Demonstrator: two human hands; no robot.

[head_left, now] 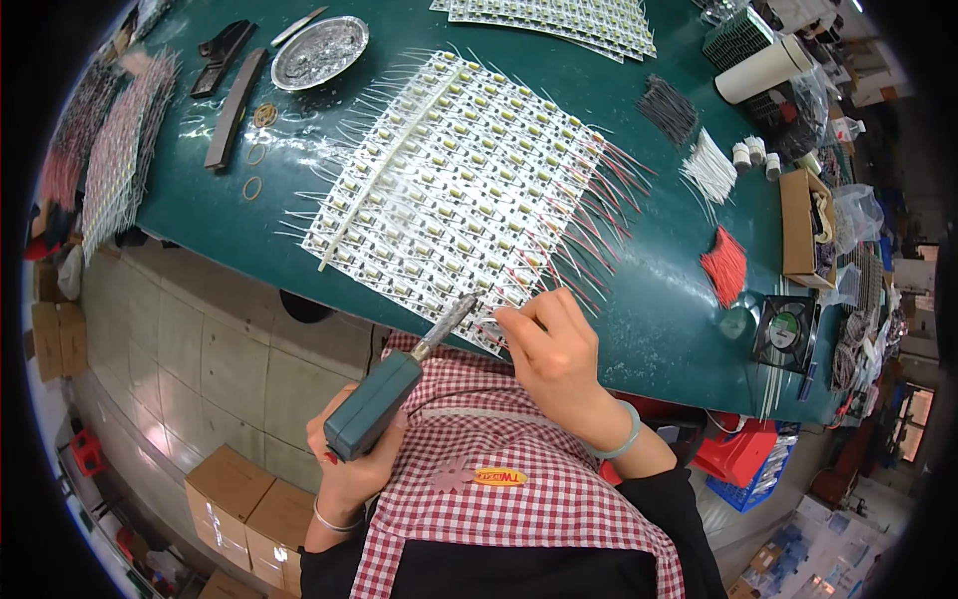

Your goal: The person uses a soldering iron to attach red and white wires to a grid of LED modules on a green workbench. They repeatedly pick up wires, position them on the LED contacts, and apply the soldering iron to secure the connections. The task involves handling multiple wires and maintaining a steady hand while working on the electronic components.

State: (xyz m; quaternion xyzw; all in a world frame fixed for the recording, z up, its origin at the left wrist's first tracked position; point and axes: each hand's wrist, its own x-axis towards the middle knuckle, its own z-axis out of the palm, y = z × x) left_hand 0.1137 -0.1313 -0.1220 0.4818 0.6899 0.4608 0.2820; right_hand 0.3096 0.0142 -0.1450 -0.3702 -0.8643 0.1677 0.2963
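My left hand (347, 481) is wrapped round a dark green soldering gun (374, 404), whose metal tip points up and right. That tip meets the near corner of a large panel of small white circuit boards (454, 190). Rows of yellowish parts cover the panel, with white wires along its left side and red and white wires (589, 240) along its right. A pale strip (384, 180) lies across its left part. Close to the soldering tip, my right hand (554, 349) is closed in a pinch on what looks like a thin wire, mostly hidden by the fingertips.
On the green table (689, 329) stand a metal dish (319, 55) and bundles of black wires (667, 110), white wires (711, 165) and red wires (724, 268). A small fan (785, 332) and a cardboard box (798, 225) sit at right. Cartons (230, 494) stand on the floor.
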